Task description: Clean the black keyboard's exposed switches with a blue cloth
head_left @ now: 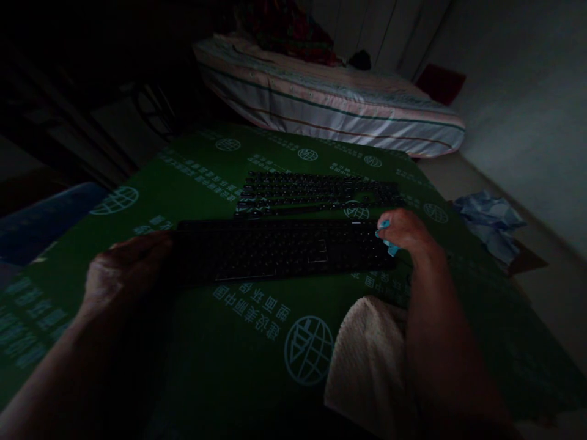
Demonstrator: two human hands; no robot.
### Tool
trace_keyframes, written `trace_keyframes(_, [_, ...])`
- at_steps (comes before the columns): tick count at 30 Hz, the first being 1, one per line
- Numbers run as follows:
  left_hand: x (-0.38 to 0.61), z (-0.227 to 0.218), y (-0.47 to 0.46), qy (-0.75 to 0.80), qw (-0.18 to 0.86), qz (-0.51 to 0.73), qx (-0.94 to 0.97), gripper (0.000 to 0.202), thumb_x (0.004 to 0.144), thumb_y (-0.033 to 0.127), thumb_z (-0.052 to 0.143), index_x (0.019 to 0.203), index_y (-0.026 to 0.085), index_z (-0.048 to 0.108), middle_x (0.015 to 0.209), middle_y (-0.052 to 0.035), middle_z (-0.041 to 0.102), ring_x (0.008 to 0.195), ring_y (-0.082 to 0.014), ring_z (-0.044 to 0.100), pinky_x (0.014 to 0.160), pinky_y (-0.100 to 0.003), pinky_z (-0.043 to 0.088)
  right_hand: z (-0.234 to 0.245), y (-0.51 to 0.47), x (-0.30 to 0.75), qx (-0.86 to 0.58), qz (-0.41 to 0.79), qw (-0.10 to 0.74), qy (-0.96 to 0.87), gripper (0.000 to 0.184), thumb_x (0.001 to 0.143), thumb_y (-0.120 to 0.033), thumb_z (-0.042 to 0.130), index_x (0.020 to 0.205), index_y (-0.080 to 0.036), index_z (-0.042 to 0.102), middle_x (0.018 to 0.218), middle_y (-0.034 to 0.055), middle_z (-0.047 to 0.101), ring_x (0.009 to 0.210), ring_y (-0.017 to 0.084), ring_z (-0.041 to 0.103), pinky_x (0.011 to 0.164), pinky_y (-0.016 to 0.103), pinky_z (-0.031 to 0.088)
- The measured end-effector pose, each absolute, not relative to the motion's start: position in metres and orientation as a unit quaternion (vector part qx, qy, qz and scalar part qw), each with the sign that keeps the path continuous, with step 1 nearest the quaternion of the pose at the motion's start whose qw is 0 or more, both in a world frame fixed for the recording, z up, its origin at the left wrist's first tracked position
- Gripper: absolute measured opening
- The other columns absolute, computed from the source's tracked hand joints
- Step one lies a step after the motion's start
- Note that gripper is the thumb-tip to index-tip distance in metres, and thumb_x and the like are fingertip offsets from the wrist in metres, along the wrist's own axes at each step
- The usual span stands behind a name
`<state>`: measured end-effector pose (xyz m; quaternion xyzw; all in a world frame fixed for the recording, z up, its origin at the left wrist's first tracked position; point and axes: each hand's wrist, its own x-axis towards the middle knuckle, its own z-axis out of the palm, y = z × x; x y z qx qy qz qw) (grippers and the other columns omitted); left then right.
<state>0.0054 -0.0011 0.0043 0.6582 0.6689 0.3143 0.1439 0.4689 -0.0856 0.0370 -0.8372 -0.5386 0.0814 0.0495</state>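
A black keyboard (279, 249) lies across a green printed sheet (192, 183) in a dim room. My left hand (121, 272) rests against the keyboard's left end, fingers curled on its edge. My right hand (403, 232) is closed on a small light-blue thing (389, 244) at the keyboard's right end; what it is I cannot make out. Beyond the keyboard lie rows of loose black keycaps (316, 189) laid out in keyboard order on the sheet.
A pale towel (367, 360) lies under my right forearm. A striped mattress (330, 104) with dark clothes on it lies behind the sheet. Crumpled blue-white cloth (490, 217) sits on the floor at right, by a wall. Left side is dark.
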Motion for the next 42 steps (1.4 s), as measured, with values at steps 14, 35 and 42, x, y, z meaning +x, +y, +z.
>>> trace_keyframes(14, [0.009,0.013,0.000,0.698,0.164,0.287,0.636,0.047,0.068,0.044,0.054,0.105,0.020,0.069,0.113,-0.0056,0.065,0.108,-0.0305,0.058,0.101,-0.044,0.041,0.045,-0.088,0.462,-0.863,0.049,0.061,-0.499,0.016,0.070,-0.021,0.062,0.083,-0.020,0.071,0.076,0.0054,0.071,0.070,0.018,0.065,0.058,0.024,0.042])
trace_keyframes(35, [0.008,0.009,-0.003,0.666,0.142,0.292,0.671,0.055,0.075,0.053,0.043,0.108,0.014,0.064,0.112,-0.0051,0.064,0.110,-0.0306,0.056,0.077,-0.044,0.046,0.047,-0.086,0.457,-0.865,0.048,0.006,-0.499,0.019,0.066,-0.022,0.060,0.080,-0.021,0.072,0.080,0.0056,0.072,0.074,0.020,0.067,0.060,0.025,0.045])
trace_keyframes(42, [0.011,0.015,-0.001,0.698,0.160,0.284,0.638,0.052,0.066,0.047,0.051,0.105,0.018,0.068,0.111,-0.0056,0.066,0.107,-0.0290,0.059,0.100,-0.041,0.044,0.047,-0.087,0.458,-0.870,0.038,0.010,-0.492,0.020,0.066,-0.023,0.060,0.081,-0.021,0.073,0.081,0.0057,0.073,0.075,0.019,0.067,0.060,0.023,0.045])
